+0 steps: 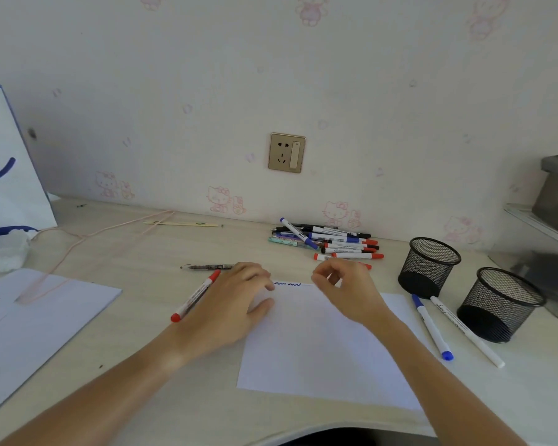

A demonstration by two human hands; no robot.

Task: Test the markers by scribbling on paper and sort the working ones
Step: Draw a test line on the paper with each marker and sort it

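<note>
From the head camera, your right hand (345, 286) hovers over the top edge of the sheet of paper (322, 342), fingers loosely curled and holding nothing that shows, and the pile of untested markers (332, 243) lies just beyond its fingertips, toward the wall. Those markers run mostly parallel to the paper's top edge, so you would likely reach forward and take one across its barrel; the nearest red-capped ones sit closest to this hand, partly hidden behind it. Your left hand (236, 300) presses flat on the paper's top left corner, fingers extended and relaxed, steadying the sheet beside the blue scribble (287, 284). A red marker (195, 296) lies diagonally just left of the paper, against that hand. Right of the paper, a blue marker (432, 328) and a white-capped marker (466, 329) lie in front of two mesh pen cups (429, 265).
</note>
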